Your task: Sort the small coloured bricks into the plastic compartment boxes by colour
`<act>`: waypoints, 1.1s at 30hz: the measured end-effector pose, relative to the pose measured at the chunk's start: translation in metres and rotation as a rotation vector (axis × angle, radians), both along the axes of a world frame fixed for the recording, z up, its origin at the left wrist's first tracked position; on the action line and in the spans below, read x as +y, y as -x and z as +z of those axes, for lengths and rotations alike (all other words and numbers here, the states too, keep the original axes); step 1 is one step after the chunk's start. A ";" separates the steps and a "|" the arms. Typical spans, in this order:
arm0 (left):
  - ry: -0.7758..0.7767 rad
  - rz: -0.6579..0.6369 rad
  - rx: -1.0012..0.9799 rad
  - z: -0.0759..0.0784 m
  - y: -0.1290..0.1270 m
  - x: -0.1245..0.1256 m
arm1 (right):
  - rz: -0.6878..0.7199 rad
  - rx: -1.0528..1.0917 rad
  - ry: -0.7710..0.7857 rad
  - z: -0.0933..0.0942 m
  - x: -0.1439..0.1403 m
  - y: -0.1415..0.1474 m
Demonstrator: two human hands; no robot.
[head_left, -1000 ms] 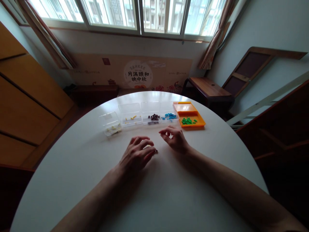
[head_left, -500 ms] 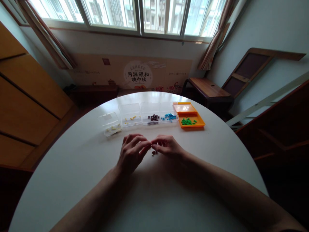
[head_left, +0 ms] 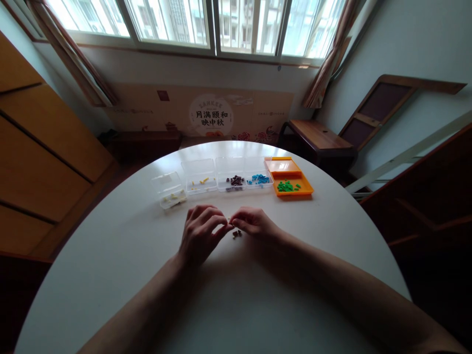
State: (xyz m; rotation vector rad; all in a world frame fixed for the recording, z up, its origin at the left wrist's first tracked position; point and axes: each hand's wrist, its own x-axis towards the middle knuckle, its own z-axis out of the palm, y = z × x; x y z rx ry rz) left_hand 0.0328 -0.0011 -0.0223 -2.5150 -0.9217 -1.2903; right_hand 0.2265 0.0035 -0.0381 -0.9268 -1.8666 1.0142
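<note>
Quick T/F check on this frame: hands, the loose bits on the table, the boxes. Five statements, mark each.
1. Both hands meet fingertip to fingertip over the table. True: the left hand and right hand touch at their fingertips.
2. A few small dark pieces lie on the table just below the fingertips. True.
3. The green pieces sit in a clear box. False: the green pieces are in the orange box.
4. The blue pieces are left of the yellow ones. False: they lie right of the yellow pieces.
5. The right hand rests inside the orange box. False: it is well short of the box.
</note>
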 end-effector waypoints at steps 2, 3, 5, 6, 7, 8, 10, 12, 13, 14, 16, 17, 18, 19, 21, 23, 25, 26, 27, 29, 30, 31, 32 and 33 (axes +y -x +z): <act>-0.005 0.003 0.005 0.000 0.000 0.000 | -0.010 -0.023 -0.040 0.000 -0.001 0.001; -0.004 0.004 0.007 0.000 0.000 -0.001 | -0.020 -0.034 -0.061 0.000 -0.001 0.002; 0.011 0.009 0.011 -0.001 0.001 -0.001 | -0.059 -0.065 -0.102 0.001 0.000 0.001; 0.024 0.013 0.014 -0.002 0.002 -0.001 | -0.088 -0.085 -0.121 0.002 0.002 0.001; 0.039 0.016 0.019 -0.002 0.002 -0.001 | -0.119 -0.106 -0.139 0.003 0.005 0.000; 0.052 0.019 0.026 -0.003 0.003 -0.001 | -0.154 -0.130 -0.155 0.003 0.009 -0.002; 0.060 0.020 0.038 -0.004 0.004 -0.002 | -0.246 -0.182 -0.170 0.005 0.021 -0.004; 0.053 0.017 0.041 -0.004 0.005 -0.002 | -0.368 -0.229 -0.147 0.009 0.037 -0.005; 0.050 0.017 0.040 -0.003 0.005 -0.003 | -0.432 -0.246 -0.124 0.011 0.046 -0.004; 0.050 0.018 0.042 -0.002 0.005 -0.003 | -0.489 -0.258 -0.105 0.014 0.056 -0.003; 0.064 0.021 0.048 0.000 0.005 -0.004 | -0.560 -0.269 -0.088 0.021 0.072 0.003; 0.074 0.024 0.051 0.000 0.005 -0.005 | -0.578 -0.270 -0.088 0.025 0.079 0.007; 0.085 0.026 0.053 0.001 0.005 -0.005 | -0.589 -0.267 -0.092 0.029 0.084 0.011; 0.095 0.029 0.054 0.001 0.005 -0.005 | -0.596 -0.259 -0.100 0.032 0.087 0.015; 0.106 0.036 0.054 0.001 0.006 -0.006 | -0.596 -0.239 -0.121 0.035 0.088 0.022; 0.116 0.038 0.057 0.000 0.008 -0.006 | -0.574 -0.213 -0.151 0.034 0.082 0.026; 0.140 0.029 0.064 -0.002 0.010 -0.006 | -0.528 -0.193 -0.174 0.029 0.071 0.025; 0.158 0.017 0.071 -0.002 0.011 -0.007 | -0.505 -0.186 -0.182 0.026 0.065 0.023; 0.177 0.000 0.081 -0.003 0.011 -0.007 | -0.486 -0.180 -0.187 0.023 0.059 0.020; 0.211 -0.053 0.116 -0.003 0.012 -0.008 | -0.456 -0.174 -0.188 0.017 0.046 0.012; 0.225 -0.084 0.143 -0.003 0.011 -0.008 | -0.447 -0.174 -0.186 0.014 0.041 0.008; 0.238 -0.110 0.174 -0.003 0.011 -0.009 | -0.440 -0.176 -0.185 0.011 0.036 0.003; 0.251 -0.129 0.204 -0.002 0.010 -0.009 | -0.435 -0.179 -0.183 0.009 0.031 0.000; 0.264 -0.138 0.230 -0.002 0.009 -0.009 | -0.431 -0.181 -0.179 0.007 0.027 -0.004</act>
